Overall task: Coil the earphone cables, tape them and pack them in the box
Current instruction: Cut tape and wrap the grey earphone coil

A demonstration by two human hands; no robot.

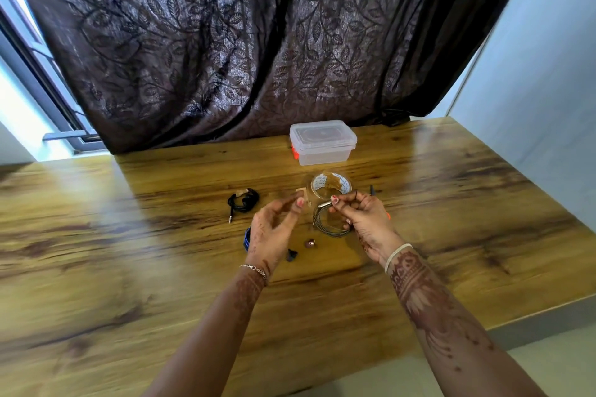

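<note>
Right hand [358, 216] pinches grey coiled cable [332, 229] just above table [129, 235], near tape roll [329, 184]. Left hand [275, 226] loosely curved, tape strip [300, 193] at thumb tip; grip unclear. Lidded box [322, 143] behind.

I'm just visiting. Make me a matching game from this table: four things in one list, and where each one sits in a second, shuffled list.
Things:
1. plastic box
2. black earphone coil
3. grey cable coil
4. tape roll

Places:
A. held in the right hand
B. far side of the table, lid on
C. lying on the table at the left
D. just in front of the box

Pairs: 1-B, 2-C, 3-A, 4-D
</note>
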